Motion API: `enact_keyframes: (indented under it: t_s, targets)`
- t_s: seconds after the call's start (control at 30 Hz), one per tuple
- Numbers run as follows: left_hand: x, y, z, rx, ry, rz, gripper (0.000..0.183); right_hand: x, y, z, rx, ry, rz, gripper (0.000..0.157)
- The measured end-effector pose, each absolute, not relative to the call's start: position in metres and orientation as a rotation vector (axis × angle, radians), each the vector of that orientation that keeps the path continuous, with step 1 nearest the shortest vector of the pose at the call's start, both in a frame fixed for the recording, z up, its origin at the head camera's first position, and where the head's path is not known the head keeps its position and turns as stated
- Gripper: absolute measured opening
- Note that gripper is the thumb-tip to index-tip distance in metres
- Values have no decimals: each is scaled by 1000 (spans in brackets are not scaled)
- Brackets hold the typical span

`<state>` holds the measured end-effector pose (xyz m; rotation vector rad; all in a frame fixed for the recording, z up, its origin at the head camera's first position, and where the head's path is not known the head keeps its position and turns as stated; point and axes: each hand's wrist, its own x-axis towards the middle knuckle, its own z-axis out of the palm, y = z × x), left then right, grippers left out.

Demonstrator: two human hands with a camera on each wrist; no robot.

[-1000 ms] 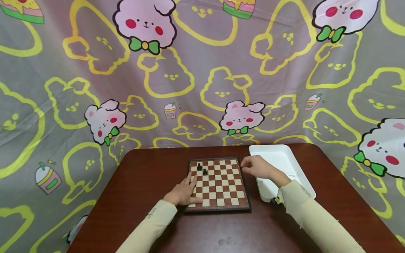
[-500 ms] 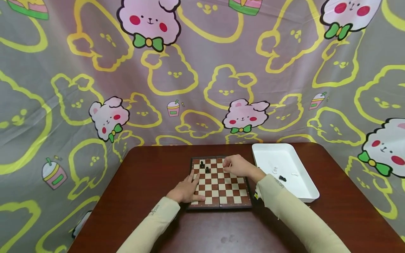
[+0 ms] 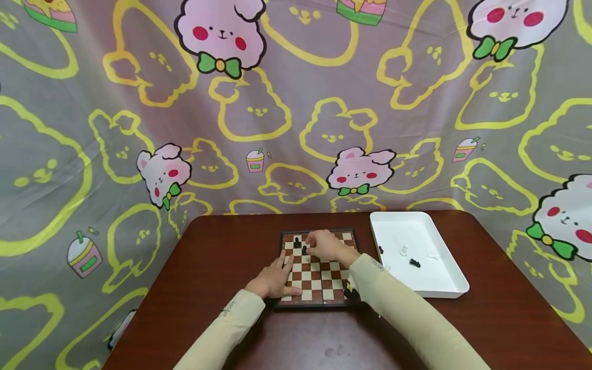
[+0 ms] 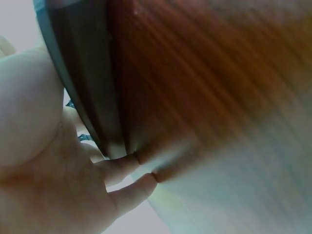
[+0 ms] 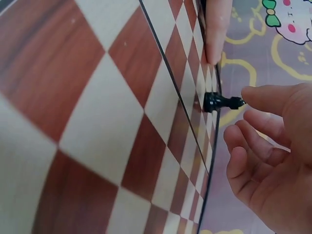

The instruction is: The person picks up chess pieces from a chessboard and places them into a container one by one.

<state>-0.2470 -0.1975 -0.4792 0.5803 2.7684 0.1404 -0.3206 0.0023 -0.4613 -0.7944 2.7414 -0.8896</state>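
Two small black chess pieces stand upright at the far left of a brown-and-cream chessboard [image 3: 305,280]: a rear black chess piece [image 3: 297,242] and a nearer black chess piece [image 3: 304,250]. My right hand [image 3: 326,245] reaches over the board beside the nearer one. In the right wrist view, the thumb and a finger are at the tip of a black chess piece [image 5: 219,102], with a small gap showing and other fingers loosely bent. My left hand [image 3: 274,279] rests on the board's left side, fingers spread. The left wrist view shows its palm [image 4: 53,190] against the board's dark edge [image 4: 83,73].
A white tray [image 3: 455,280] lies right of the board on the dark brown table [image 3: 222,241]. Inside are a black piece [image 3: 414,263], a white piece [image 3: 404,251] and another small white one [image 3: 432,256]. A patterned cloth [image 3: 296,154] hangs behind and around the table.
My right hand has moved left from the tray's near side, across the board, to the black chess pieces. The left hand stays on the board. The view has shifted slightly.
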Motion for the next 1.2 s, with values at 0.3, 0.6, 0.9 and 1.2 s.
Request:
enact_keyframes:
  t_s: [0.3,0.6,0.9,1.2]
  targets:
    - [-250,-197,-480,572,2780,106,103,-322,-8,-464,-749,2749,-865,23]
    - [-249,-193,-484,603,2763,114,102,-323,-6,-475,-773,2794,-790,19]
    - [-248,-194,-480,596,2774,127,101,-322,3,-473,-855,2793,-829,10]
    - [-247,-197,-482,588,2788,114,102,-306,23,-458,-1022,2796,-818,13]
